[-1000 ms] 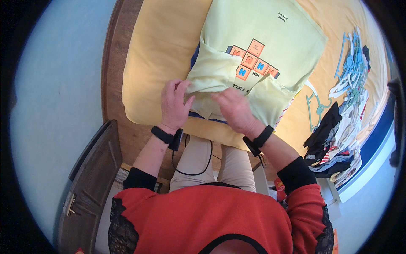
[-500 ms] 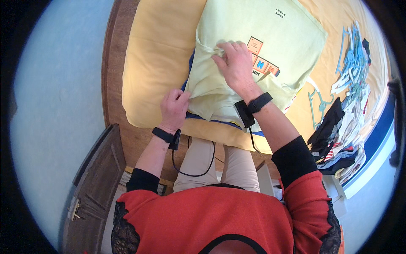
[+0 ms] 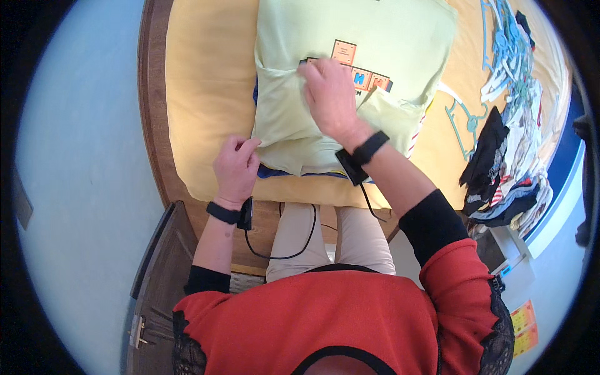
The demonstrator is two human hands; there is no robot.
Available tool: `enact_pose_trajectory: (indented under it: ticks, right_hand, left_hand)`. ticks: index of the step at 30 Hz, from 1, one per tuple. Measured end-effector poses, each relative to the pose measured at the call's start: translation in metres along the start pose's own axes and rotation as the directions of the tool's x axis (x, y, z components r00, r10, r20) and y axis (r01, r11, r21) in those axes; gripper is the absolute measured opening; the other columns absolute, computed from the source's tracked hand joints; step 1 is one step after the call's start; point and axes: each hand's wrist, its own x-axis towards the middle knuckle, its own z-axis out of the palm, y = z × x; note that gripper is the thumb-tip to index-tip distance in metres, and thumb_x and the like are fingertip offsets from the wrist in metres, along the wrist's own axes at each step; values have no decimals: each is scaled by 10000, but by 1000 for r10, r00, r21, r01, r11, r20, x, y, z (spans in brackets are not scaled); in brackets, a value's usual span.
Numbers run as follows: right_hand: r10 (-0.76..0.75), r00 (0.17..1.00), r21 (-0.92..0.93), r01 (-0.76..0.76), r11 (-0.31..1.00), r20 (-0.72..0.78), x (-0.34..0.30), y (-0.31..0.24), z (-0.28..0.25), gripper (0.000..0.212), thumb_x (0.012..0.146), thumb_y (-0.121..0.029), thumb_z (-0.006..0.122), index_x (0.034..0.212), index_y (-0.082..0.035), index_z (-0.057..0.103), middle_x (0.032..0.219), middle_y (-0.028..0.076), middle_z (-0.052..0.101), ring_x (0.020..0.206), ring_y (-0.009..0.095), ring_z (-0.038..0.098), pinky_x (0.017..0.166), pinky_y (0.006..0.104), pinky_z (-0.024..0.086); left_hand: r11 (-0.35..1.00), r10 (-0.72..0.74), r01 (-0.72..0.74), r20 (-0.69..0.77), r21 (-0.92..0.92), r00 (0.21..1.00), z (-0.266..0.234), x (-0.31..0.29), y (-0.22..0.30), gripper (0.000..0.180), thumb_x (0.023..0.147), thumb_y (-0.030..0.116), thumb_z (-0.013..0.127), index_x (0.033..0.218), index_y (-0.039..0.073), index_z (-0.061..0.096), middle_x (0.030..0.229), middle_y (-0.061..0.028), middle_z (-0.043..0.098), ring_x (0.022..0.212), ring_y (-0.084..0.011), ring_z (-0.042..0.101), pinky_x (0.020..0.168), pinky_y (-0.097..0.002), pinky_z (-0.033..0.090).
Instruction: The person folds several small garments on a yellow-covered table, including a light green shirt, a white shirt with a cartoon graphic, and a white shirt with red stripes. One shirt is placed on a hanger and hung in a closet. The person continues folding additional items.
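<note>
Right hand (image 3: 331, 100) shifted, left hand (image 3: 235, 169) pinching pale-green shirt (image 3: 387, 34)

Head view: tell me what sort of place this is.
Probably a bedroom in a home: a broad, bed-like platform under a yellow sheet, a light-green shirt spread on it, and a pile of clothes and hangers at the right.

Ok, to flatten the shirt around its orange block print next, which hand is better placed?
The right hand, I'd say: it is at the pale green shirt, partly covering the orange print in view. The left hand is farther off, fingertips at the shirt's left edge.
</note>
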Motion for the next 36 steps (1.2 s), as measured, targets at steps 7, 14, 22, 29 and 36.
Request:
enact_pose_trajectory:
  ticks: [7,14,22,29,36]
  right_hand:
    - [-135,961,91,116,989,243,-85,-35,-16,297,713,-106,681,996,-103,595,936,62,560,984,258,553,809,398,416]
    - [-10,944,-112,50,992,331,-90,-32,1,265,759,-143,676,1006,-121,582,981,56,580,999,248,564,845,402,433]
    - [-107,946,-150,158,976,305,-94,-27,-1,167,781,-197,657,928,-133,610,892,50,574,931,234,570,824,408,439]
    - [38,848,-157,53,986,528,-100,-37,3,183,794,-210,655,949,-133,714,978,45,650,1034,242,582,885,440,446]
    - [78,897,65,-118,991,435,-117,-29,-22,365,719,-143,748,1075,-110,677,1091,76,640,1142,270,557,924,439,426]
  left_hand:
    - [976,217,-216,26,-33,976,15,39,35,328,825,4,625,1133,100,685,962,-104,612,857,-308,648,711,-405,536]
    - [971,186,-213,215,111,959,28,73,34,374,909,65,584,1272,141,625,1006,-108,595,887,-329,645,729,-430,544]
    - [943,167,-250,340,218,926,30,80,21,448,879,149,667,1318,184,591,1020,-91,583,880,-307,647,726,-424,551]
    - [849,394,-482,350,216,850,23,80,27,608,781,178,772,1356,196,575,991,-107,560,936,-311,607,765,-431,521]
    - [726,331,-581,554,368,764,23,58,39,739,715,125,807,1403,236,560,958,-95,516,866,-293,567,709,-416,462]
